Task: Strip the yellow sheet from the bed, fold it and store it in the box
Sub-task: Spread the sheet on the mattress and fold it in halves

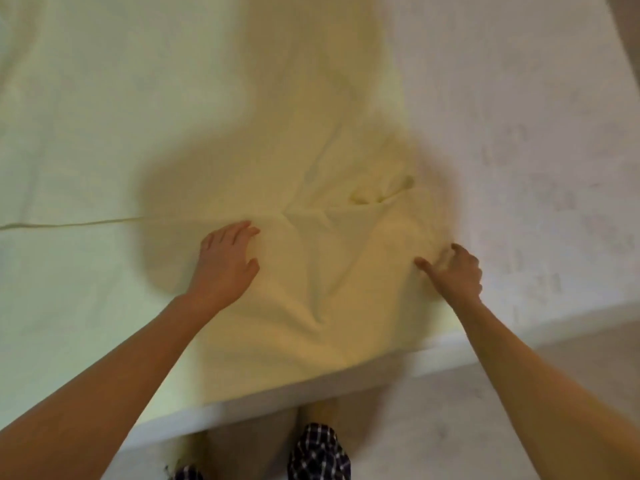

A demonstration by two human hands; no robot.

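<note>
The pale yellow sheet [138,116] lies spread over the left and middle of the bed, with a folded layer and creases in front of me. My left hand [225,263] rests flat on the sheet, fingers straight and spread. My right hand [455,271] is at the sheet's right edge, its fingers curled and pinching the cloth there. The sheet's near edge hangs a little over the bed's front side. No box is in view.
The bare white mattress [536,150] shows to the right of the sheet. Its front edge [450,355] runs diagonally across the bottom. Below it is a pale floor [450,427], and my checked trouser legs [317,452] stand against the bed.
</note>
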